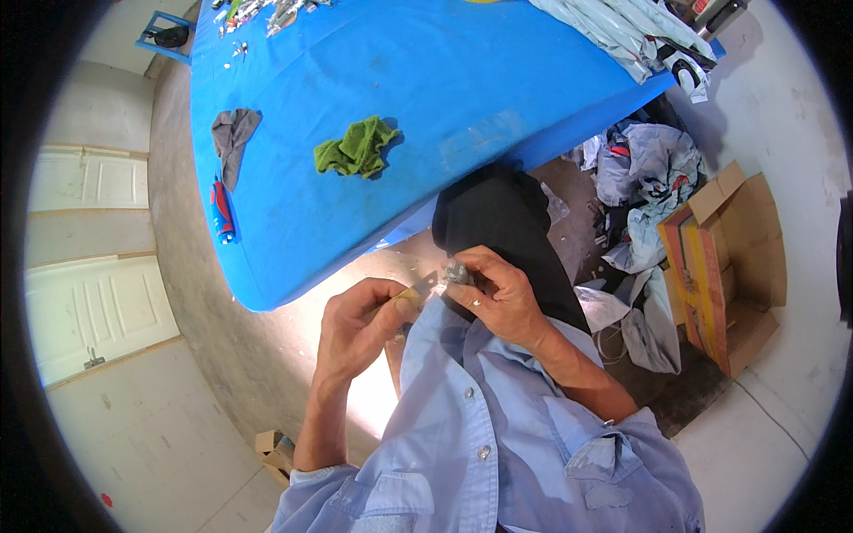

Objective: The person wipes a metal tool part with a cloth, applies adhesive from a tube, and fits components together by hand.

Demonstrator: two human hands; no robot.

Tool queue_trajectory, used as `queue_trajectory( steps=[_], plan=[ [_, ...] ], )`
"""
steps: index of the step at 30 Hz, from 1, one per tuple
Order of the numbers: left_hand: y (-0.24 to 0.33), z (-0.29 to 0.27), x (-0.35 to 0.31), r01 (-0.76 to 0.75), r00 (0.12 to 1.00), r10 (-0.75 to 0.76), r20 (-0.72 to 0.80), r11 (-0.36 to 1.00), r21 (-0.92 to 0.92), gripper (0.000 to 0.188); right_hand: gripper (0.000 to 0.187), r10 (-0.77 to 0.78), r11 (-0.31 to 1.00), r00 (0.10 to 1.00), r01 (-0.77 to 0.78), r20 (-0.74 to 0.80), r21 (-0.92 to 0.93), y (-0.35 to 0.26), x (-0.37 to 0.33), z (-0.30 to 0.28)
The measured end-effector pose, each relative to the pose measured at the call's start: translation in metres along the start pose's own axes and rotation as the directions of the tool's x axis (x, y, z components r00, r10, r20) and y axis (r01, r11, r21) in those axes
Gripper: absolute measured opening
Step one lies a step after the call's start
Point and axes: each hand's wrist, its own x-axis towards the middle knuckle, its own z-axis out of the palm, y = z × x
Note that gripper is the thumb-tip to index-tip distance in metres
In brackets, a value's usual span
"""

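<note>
In front of my shirt my two hands meet over small work. My left hand [362, 322] pinches a thin, flat grey metal strip [427, 284] between thumb and fingers; part of it is under the thumb. The strip's end points at a small silvery-grey metal part [457, 272], gripped in the fingertips of my right hand [505, 298]. I cannot make out what kind of part it is, or whether strip and part touch. Both hands are above my lap, just off the near edge of the blue-covered table [426, 80].
On the table lie a green cloth [357, 148], a grey cloth [233, 135] and a red-and-blue tool or tube [221, 211]. Small metal pieces [286, 12] are heaped at the far left. Plastic bags [604, 31] lie far right. An open cardboard box [711, 275] stands right beside crumpled packaging [656, 169].
</note>
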Motion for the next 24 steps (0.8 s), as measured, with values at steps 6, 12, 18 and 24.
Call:
queue_trajectory(
  steps=[6, 12, 18, 24],
  plan=[
    [-0.004, -0.018, 0.004, 0.005, 0.982, 0.010, -0.190, 0.997, 0.078, 0.014, 0.032, -0.033, 0.996, 0.989, 0.020, -0.141, -0.092, -0.015, 0.008, -0.001],
    [-0.029, -0.068, 0.019, -0.098, 0.886, 0.143, -0.441, 0.987, 0.124, 0.015, 0.031, -0.641, 0.398, 0.742, 0.102, -0.196, -0.912, -0.060, 0.033, -0.121],
    [-0.041, -0.099, 0.041, -0.174, 0.750, 0.224, -0.622, 0.975, 0.141, 0.017, 0.024, -0.188, 0.766, 0.611, -0.399, -0.769, -0.505, -0.018, -0.045, -0.264],
    [-0.065, -0.127, 0.083, -0.242, 0.672, 0.319, -0.668, 0.947, 0.209, 0.017, 0.024, -0.109, 0.847, 0.659, -0.331, -0.744, -0.417, -0.027, -0.040, -0.202]
  ],
)
